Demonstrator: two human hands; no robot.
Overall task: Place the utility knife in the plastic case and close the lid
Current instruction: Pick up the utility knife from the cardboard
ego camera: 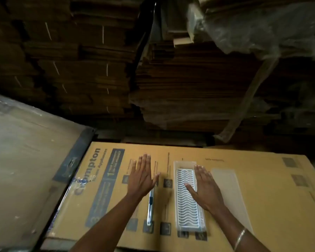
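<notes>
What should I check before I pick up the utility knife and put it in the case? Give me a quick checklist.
1. Utility knife reachable: ok, it lies flat on the cardboard box, partly under the left hand.
2. Blade retracted: cannot tell, the tip is hidden under that hand.
3. Plastic case open: ok, its wavy insert is exposed.
4. Lid out of the way: ok, it lies flat to the right of the case.
5. Hands free: ok, the left hand and the right hand are both spread flat with no grip on anything.
6. Case interior clear: not ok, the right hand partly covers it.
</notes>
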